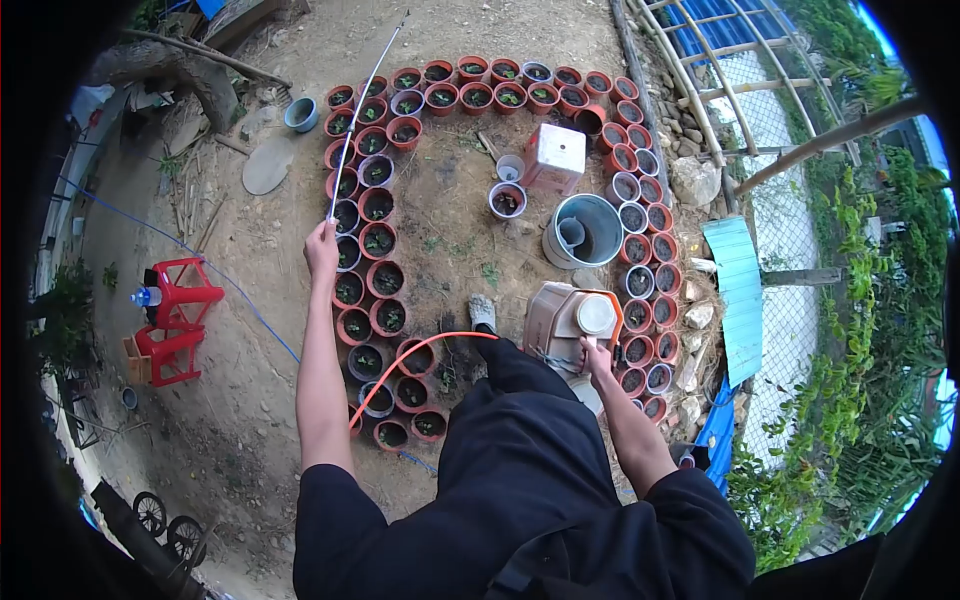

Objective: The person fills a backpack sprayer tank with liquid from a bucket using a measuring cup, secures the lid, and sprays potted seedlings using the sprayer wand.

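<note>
My left hand (321, 249) is stretched forward, closed around the near end of a long, thin metal spray wand (362, 118). The wand slants up and away over the left rows of potted seedlings (378, 204). My right hand (597, 357) is closed on a short pale handle just below a round, cream-coloured piece (596, 314). That piece overlaps the top of a boxy, pinkish-beige sprayer tank (552, 316) beside my leg; whether they are joined, I cannot tell. An orange hose (415, 348) curves past my shoe (482, 311) toward the left pots.
Reddish pots (663, 248) of soil border the dirt patch on three sides. Inside stand a large bucket (583, 231), an upturned square stool (556, 158) and small pots. Red stools (185, 295) stand left; a blue hose (245, 298) crosses the ground. Rocks and fencing (765, 300) line the right.
</note>
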Motion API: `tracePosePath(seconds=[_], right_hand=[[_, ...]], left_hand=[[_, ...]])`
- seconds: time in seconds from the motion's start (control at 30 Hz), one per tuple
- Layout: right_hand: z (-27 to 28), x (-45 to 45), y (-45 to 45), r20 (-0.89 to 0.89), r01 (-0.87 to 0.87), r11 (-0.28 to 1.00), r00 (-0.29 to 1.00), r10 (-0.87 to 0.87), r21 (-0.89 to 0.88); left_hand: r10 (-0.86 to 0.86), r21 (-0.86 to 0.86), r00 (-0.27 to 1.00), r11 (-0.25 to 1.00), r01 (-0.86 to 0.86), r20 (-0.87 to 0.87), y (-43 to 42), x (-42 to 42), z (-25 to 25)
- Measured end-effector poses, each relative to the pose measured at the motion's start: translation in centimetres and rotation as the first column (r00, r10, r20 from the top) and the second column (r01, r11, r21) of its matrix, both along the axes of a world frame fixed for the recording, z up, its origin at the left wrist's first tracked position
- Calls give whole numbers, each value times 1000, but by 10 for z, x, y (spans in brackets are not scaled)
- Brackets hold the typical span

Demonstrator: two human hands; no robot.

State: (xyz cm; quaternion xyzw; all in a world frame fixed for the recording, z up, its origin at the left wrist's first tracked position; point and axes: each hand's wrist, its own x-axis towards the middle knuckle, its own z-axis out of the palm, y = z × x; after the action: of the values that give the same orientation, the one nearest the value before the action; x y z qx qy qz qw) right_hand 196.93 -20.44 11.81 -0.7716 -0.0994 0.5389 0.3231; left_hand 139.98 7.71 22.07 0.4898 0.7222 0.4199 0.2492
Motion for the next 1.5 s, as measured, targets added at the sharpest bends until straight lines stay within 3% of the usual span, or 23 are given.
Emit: tracePosePath(seconds=[0.1,0.2,0.3,0.37,0.4,0.5,0.6,0.67,0.93,1.0,1.17,1.33,1.4,1.5], right_hand=[[12,-13,59,57,-152,988,987,153,-15],[22,-19,118,133,-270,959,951,280,-91],[24,-23,160,183,-367,927,909,374,-73],[21,-27,188,302,-555,820,765,568,-136],[21,-31,199,302,-549,824,769,564,-141],[30,-54,233,392,-682,707,608,691,-189],[52,-90,264,458,-733,664,545,702,-145],[64,-111,287,428,-731,663,553,715,-163],[72,-165,341,422,-719,687,592,686,-108],[72,-178,349,410,-703,707,624,665,-77],[73,-201,362,393,-595,799,716,577,-89],[73,-199,346,304,-495,863,811,500,-99],[61,-196,335,272,-439,890,847,457,-128],[67,-187,323,246,-340,933,901,358,-115]], left_hand=[[-104,16,994,995,103,38,18,1,-5],[-110,6,994,994,110,-6,30,7,8],[-139,-3,987,990,139,75,36,5,9],[-152,27,984,988,150,93,45,6,9],[-141,-23,982,989,145,124,46,5,11],[-65,-227,974,967,115,216,54,-1,18],[-139,-83,965,983,161,222,71,4,16],[-200,0,967,979,203,158,86,4,22],[-290,-106,931,942,318,222,156,8,31],[-364,-10,913,928,372,185,173,20,32],[-439,-126,873,873,471,214,206,52,39],[-522,-67,824,835,546,220,224,97,52],[-600,-42,794,795,606,103,235,114,51],[-621,-94,761,759,644,189,251,146,55]])
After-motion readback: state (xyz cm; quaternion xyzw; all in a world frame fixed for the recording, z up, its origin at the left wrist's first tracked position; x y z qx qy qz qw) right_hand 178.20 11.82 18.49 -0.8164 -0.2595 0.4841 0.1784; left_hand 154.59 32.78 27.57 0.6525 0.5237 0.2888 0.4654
